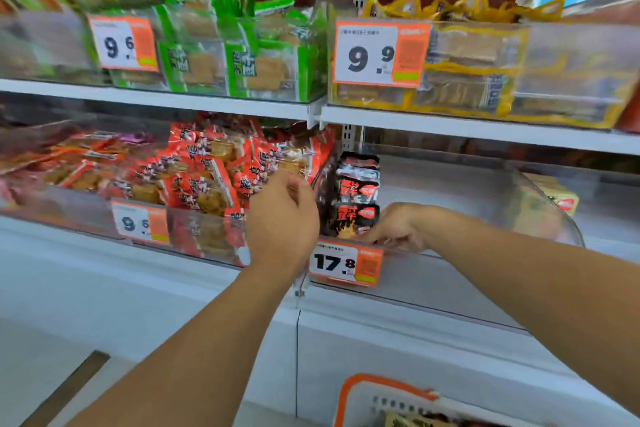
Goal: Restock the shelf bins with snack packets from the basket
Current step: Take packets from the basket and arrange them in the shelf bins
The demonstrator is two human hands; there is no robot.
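Restocking looks only begun: the clear bin holds two black snack packets stacked at its left end, the rest bare. The basket below shows at least one more. The right hand pinches the lower packet's bottom edge; the left hand hovers just beside them, loosely curled and holding nothing.

Four price tags can be read, each clipped to the front of a clear shelf bin. Upper left tag shows 9.6 — on the bin of green packets. Upper right tag shows 9.9, on the bin of yellow packets. Lower left tag shows 9.6, under the red packets. Lower right tag shows 17.8 — below the black packets, whose print is too blurred to read.
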